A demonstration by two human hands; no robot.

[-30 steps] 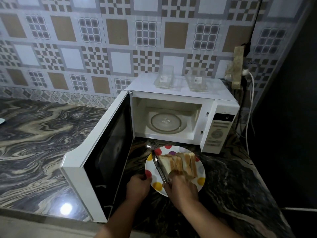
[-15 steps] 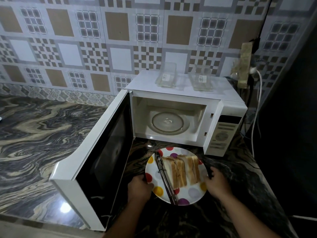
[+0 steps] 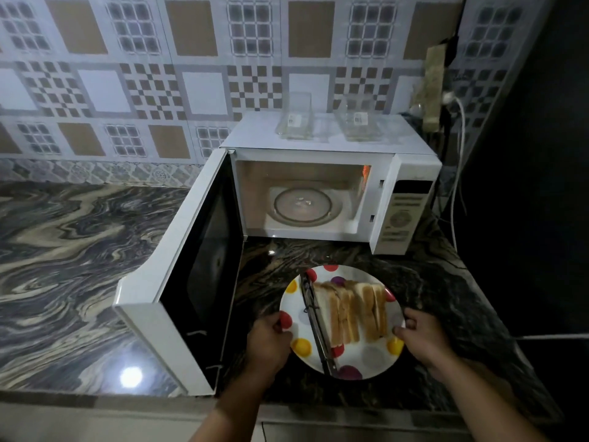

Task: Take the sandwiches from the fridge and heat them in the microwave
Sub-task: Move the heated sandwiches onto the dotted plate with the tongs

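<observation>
A white plate [image 3: 366,362] with coloured dots sits on the counter in front of the white microwave [image 3: 318,148]. Several sandwiches [image 3: 353,311] stand in a row on it, with metal tongs [image 3: 315,327] lying along their left side. My left hand [image 3: 269,341] grips the plate's left rim and my right hand [image 3: 420,336] grips its right rim. The microwave door [image 3: 191,282] is swung wide open to the left. Inside, the lit cavity shows a bare glass turntable [image 3: 302,204].
Two clear plastic containers [image 3: 294,121] [image 3: 358,119] stand on top of the microwave. A wall socket with a white cable [image 3: 459,154] is at the right. A dark wall [image 3: 526,186] bounds the right side. The marbled counter [image 3: 73,256] stretches left.
My right hand left the sandwiches and tongs and took the plate's right rim. The microwave's inside light now glows, and the view has come closer.
</observation>
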